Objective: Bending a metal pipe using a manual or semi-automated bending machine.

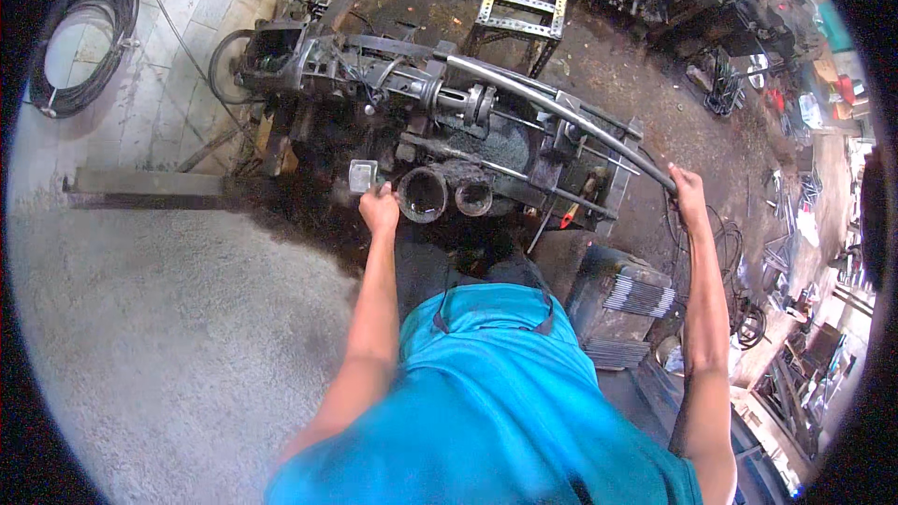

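Observation:
A long, shiny metal rod (561, 110) runs along the far side of a dark lathe-like machine (393, 84). Its near right end is in my right hand (688, 189), which is wrapped round it. My left hand (379, 211) is closed at the machine's front, with a small dark tip showing at the fingers. What it grips is mostly hidden. Just beyond that hand sits a clear square container (363, 175). To its right are two round, open-mouthed metal cups (423, 194), one larger than the other. A red-orange handled tool (569, 216) lies at the machine's right part.
Behind the machine stands a perforated metal stool (522, 5). Stacked metal rods (641, 296) lie on a block by my right side. A coil of black cable (84, 42) rests at far left, near a long metal beam (150, 185). Tools and scrap clutter the right side.

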Available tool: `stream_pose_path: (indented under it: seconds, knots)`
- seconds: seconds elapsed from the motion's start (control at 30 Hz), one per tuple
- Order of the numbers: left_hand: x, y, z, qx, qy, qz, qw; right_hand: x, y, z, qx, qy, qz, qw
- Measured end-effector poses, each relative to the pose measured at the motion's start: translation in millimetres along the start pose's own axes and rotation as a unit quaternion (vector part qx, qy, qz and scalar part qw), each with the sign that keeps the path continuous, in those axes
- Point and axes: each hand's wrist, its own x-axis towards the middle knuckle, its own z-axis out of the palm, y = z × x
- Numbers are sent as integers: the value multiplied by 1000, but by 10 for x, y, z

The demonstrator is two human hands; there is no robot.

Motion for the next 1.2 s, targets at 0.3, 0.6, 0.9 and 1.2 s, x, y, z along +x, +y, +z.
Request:
stream_pose_path:
  seconds: [0.3, 0.6, 0.9, 1.2]
  knots:
    - [74, -36, 6, 40, 7, 16, 999, 50, 51, 41, 37, -15, -45, 998]
    - [51, -177, -61, 104, 7, 66, 992, 66, 228, 75, 58, 34, -81, 994]
    - [17, -245, -266, 33, -108, 29, 993, 43, 166, 76, 66, 68, -61, 994]
    - [-582, 234, -13, -113, -67, -10, 991, 15, 194, 0, 96, 17, -88, 991]
